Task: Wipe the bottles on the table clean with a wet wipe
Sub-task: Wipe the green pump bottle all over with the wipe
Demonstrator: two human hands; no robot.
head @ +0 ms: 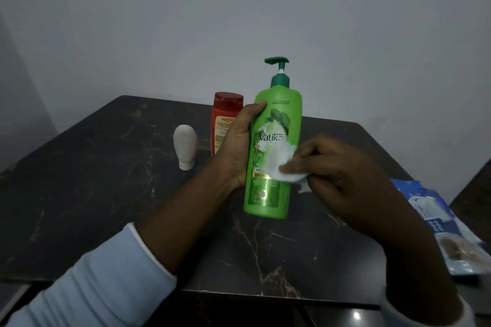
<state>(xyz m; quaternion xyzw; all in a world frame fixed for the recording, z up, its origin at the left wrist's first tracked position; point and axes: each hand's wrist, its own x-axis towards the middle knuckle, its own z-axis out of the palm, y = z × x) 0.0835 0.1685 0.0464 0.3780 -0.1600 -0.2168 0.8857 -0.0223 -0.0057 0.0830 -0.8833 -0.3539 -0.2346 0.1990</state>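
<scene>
Three bottles are in view. A green pump bottle (pixel 276 119) stands nearly upright over the middle of the dark marbled worktop (pixel 106 194); whether its base touches the surface cannot be told. The left hand (pixel 239 146) grips its left side, thumb curled onto the front near the shoulder and the other fingers hidden behind the bottle. A red bottle (pixel 225 114) stands just behind that hand, which partly covers it. A small pale bottle (pixel 185 146) stands on its cap to the left, apart from the red one. The one wet wipe (pixel 285 164) lies against the green bottle's label, held there by the right hand (pixel 342 180), whose blurred fingers are bunched together on it. One blue wipes pack (pixel 435 220) lies at the worktop's right edge.
</scene>
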